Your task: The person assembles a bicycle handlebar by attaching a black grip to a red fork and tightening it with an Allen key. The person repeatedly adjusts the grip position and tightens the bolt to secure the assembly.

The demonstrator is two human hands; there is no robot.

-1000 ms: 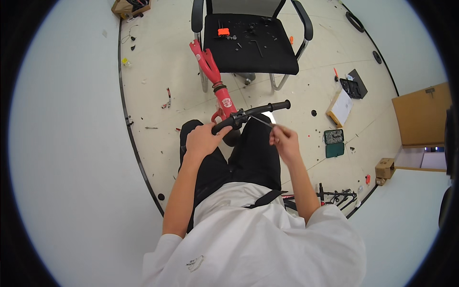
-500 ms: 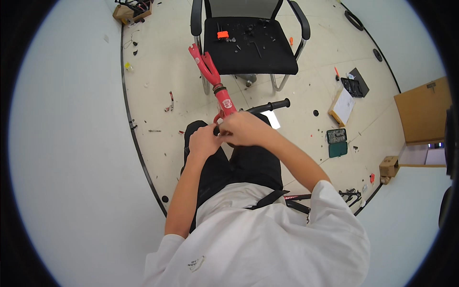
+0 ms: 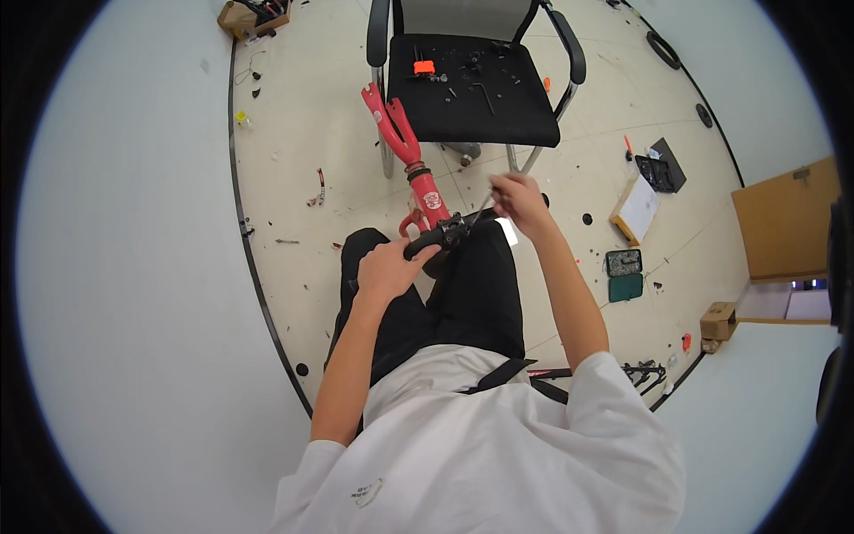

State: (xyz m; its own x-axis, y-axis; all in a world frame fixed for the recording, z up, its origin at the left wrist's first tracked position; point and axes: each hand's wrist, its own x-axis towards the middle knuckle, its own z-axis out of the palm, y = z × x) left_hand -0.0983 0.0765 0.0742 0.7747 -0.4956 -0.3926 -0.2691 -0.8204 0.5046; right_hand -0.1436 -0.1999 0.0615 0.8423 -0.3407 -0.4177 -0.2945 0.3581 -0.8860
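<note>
A red bicycle fork and head tube lie against my knees, the fork's two legs pointing away toward the chair. Across my thighs runs a black handlebar, clamped by a dark stem at the near end of the tube. My left hand is closed around the bar just left of the stem. To the right of the stem, my right hand pinches a thin metal hex key, slightly blurred. The key slants down to the stem; whether its tip sits in a bolt cannot be made out.
Ahead stands a black chair with an orange piece and small parts on its seat. On the floor at right lie an open green case and a white board. A wall rises at left.
My right hand has moved right and away from my left hand, uncovering the stem and showing the hex key. My left hand stays on the bar. The view has shifted slightly.
</note>
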